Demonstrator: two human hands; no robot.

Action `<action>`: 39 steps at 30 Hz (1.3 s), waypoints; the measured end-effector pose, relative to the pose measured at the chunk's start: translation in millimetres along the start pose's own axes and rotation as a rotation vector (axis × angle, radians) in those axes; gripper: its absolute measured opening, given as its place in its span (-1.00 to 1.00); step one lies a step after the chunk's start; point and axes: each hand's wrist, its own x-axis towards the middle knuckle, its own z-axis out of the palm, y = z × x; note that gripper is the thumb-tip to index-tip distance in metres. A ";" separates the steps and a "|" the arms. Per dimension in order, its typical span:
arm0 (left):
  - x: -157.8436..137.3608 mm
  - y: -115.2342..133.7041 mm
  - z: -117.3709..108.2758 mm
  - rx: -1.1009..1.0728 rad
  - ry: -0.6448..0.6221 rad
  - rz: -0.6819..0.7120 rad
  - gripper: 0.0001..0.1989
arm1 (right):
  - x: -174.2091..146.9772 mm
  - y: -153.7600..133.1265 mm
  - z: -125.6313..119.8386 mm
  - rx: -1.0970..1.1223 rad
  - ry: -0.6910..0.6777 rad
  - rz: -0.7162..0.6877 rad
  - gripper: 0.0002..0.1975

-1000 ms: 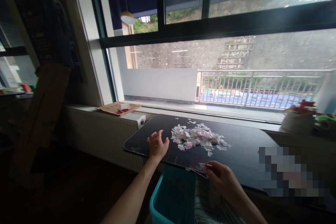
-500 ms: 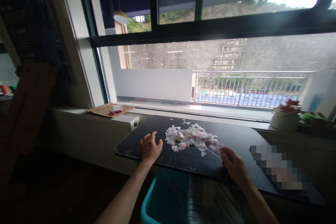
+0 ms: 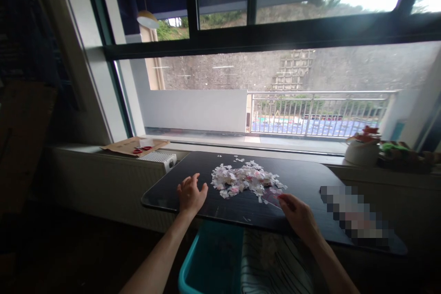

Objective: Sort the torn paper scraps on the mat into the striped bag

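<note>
Head view: since a second ago, the right hand (image 3: 299,215) has gone from the near edge of the desk (image 3: 305,177) to the right side of the scraps (image 3: 237,180), so the film (image 3: 271,198) pinched in its grip, perhaps a clear bag, now overlaps their edge. Left of the heap, the left hand (image 3: 192,196) has an empty grip, fingers curved.

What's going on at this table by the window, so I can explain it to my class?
A person's right hand pinches a thin, see-through sheet at the near right edge of a pile of paper scraps. The left hand is empty, fingers spread, left of the pile. The scraps lie on a dark table; a teal bin stands below its near edge.
</note>
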 end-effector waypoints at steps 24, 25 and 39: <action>1.5 -1.2 0.9 0.017 -0.014 0.008 -0.67 | -4.1 -4.8 -4.1 -0.015 -0.005 0.060 -0.72; 1.5 -1.0 0.6 0.016 -0.018 0.005 -0.68 | -4.2 -4.8 -4.4 -0.013 0.008 0.069 -0.71; 1.3 0.3 -1.3 0.026 -0.028 0.000 -0.67 | -5.7 -4.1 -5.0 0.042 -0.048 0.020 -0.74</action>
